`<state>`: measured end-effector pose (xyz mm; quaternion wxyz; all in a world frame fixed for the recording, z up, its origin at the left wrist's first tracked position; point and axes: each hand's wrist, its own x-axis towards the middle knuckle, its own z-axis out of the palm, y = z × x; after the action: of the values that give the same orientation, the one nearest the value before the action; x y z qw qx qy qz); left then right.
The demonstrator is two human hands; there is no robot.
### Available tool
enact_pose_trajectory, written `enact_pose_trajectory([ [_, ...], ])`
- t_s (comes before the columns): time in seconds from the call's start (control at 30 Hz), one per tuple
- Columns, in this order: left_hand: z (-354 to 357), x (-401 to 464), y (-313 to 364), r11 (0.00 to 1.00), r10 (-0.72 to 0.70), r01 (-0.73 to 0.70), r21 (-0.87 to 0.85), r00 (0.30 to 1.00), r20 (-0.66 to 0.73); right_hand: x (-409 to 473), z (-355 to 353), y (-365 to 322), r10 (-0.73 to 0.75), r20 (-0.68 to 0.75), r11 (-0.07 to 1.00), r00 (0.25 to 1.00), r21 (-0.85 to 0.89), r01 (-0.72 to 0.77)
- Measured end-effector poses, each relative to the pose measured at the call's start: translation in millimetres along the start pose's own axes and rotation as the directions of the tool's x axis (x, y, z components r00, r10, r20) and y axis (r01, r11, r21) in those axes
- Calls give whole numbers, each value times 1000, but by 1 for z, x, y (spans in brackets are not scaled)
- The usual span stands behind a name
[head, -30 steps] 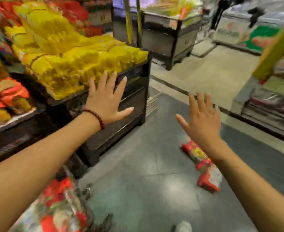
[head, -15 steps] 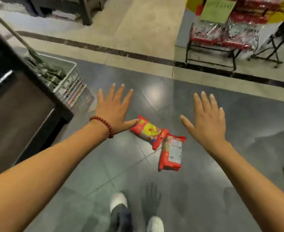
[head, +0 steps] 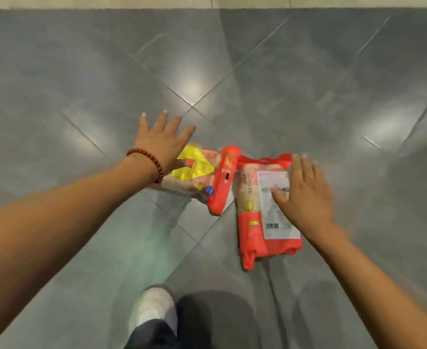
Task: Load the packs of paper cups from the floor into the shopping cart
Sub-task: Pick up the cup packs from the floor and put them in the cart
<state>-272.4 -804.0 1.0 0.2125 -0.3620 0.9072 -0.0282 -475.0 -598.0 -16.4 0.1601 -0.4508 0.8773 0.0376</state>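
Note:
Two red packs of paper cups lie side by side on the grey tiled floor. The left pack (head: 202, 180) shows a yellow label; my left hand (head: 160, 142), with a red bead bracelet at the wrist, hovers over its left end with fingers spread. The right pack (head: 255, 217) lies lengthwise with a white barcode label facing up. My right hand (head: 304, 192) is over its upper right part, fingers apart, thumb on the label. Neither hand grips a pack. The shopping cart is out of view.
Dark grey glossy floor tiles (head: 81, 79) fill the view, with a pale tile strip (head: 131, 1) along the top edge. My white shoe (head: 154, 308) and dark trouser leg (head: 207, 323) are at the bottom middle.
The view has tilted down from the shelves to the floor. Both hands have dropped from open air to just over the two packs, which now look much closer.

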Motion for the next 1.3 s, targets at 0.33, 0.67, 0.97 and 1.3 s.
enact_pose_trajectory([
  [0.33,91,117,-18,966,94,-9,-257,942,321,23,136,29,234,342,662,910,629,-407],
  [0.67,161,2,-15,433,-257,484,-760,875,411,4,141,-13,389,314,221,866,881,-419],
  [0.97,3,-192,-59,-77,-563,453,-888,715,414,-76,-59,-80,32,161,500,986,852,-156],
  [1.3,-213,-574,-110,-483,-808,253,-838,239,538,-294,-333,-219,-504,156,596,850,775,211],
])
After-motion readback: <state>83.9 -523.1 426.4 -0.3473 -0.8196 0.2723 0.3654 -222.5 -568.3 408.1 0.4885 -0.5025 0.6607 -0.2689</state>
